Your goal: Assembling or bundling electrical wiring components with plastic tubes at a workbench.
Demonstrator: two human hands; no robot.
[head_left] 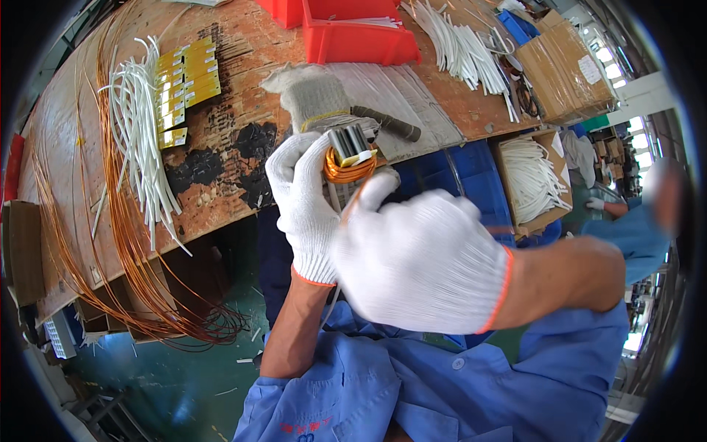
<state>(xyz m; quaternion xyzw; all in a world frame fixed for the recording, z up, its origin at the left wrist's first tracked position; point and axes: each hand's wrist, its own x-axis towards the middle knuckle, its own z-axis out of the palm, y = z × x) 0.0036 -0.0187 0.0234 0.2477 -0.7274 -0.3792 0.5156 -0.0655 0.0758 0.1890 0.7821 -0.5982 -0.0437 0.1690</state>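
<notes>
In a white knit glove with an orange cuff, my left hand (302, 191) is closed around a coil (350, 172) of orange-copper wire wound on a core with dark grey cylinders (347, 138). A small pale piece shows on the front of the windings. My right hand (423, 261), gloved the same way and blurred by motion, is closed just below and right of the coil. A strand of copper wire (356, 197) runs from the windings into its fingers; the fingertips are partly hidden. Behind the coil, a grey cloth-wrapped pad (315, 99) lies on the worktable.
Long copper wires (121, 214), white tubes (136, 132) and yellow labelled strips (195, 70) lie on the left of the table (243, 81). Red bins (361, 44) stand behind. More white tubes fill a cardboard box (532, 180) at right, near another person (648, 221).
</notes>
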